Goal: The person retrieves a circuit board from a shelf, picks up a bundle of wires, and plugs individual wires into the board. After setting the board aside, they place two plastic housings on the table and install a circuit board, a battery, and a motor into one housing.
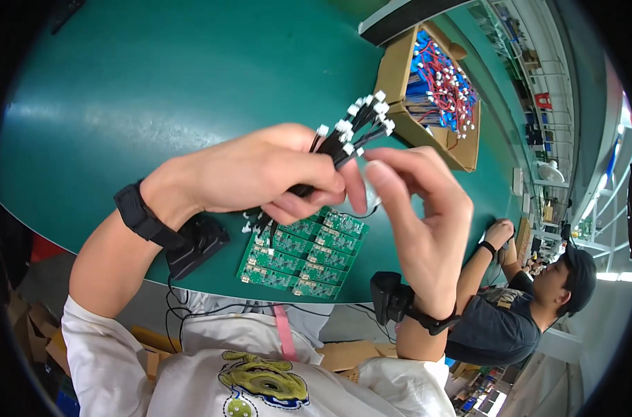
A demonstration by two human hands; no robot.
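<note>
My left hand (260,174) is closed around a bundle of black cables (337,144) with small white connectors at their ends. One end of the bundle fans out toward the upper right; more white-tipped ends hang below the fist. Close beside it, my right hand (427,215) has its thumb and forefinger drawn nearly together at the bundle's edge. What lies between those fingertips is hidden. A pale, blurred spot and a thin dark wire show just below them. Beneath both hands, a panel of green circuit boards (298,260) lies on the table.
The green tabletop (156,76) curves along its near edge. At the back right stands an open cardboard box (398,69) of blue parts with red wires and white plugs. Another person (511,306) sits at the right. Black devices are strapped at both my wrists.
</note>
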